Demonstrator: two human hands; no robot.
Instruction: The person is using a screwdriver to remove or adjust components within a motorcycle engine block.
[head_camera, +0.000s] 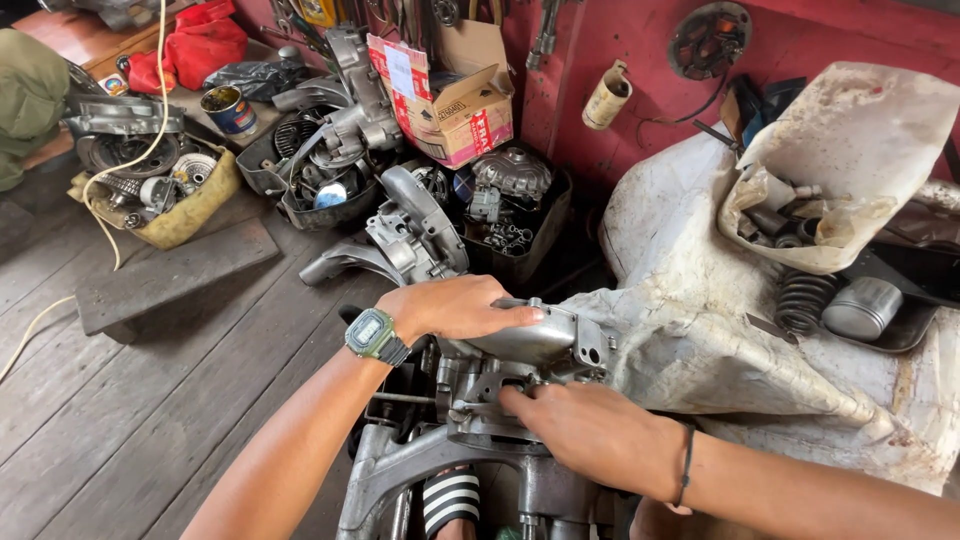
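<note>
left hand (455, 307) pressed flat on the metal engine casing (520, 345), near centre | right hand (590, 430) fingertips pinching into its underside | risk: casing could slip off its frame onto the striped sandal (448, 500) if grip loosens | room: stained cloth (690, 330) crowds right; wooden floor (150, 400) open left

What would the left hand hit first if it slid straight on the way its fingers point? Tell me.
The left hand lies on the grey metal engine casing, fingers pointing right. Straight on, it would likely meet the stained white cloth draped just past the casing, though depth is unclear.
</note>
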